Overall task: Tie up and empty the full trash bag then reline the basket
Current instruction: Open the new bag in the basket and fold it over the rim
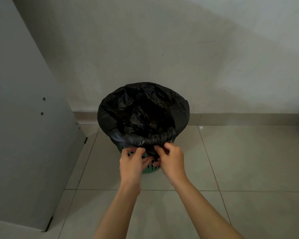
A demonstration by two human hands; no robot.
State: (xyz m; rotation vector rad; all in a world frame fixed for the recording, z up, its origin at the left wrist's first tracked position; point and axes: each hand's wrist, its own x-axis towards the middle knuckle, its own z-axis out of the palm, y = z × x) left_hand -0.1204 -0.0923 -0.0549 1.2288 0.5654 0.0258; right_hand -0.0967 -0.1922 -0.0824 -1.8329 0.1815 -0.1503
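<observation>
At the near rim of the green basket [151,169], left hand [134,163] and right hand [171,158] (fingers curled) pinch the black trash bag [141,111]

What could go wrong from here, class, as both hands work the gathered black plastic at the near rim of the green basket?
1. The thin black bag may tear where the left hand and right hand pinch it.
2. Pulling on the near side could tip the light green basket forward.
3. If the knot slackens, the liner may slip off the rim.
</observation>
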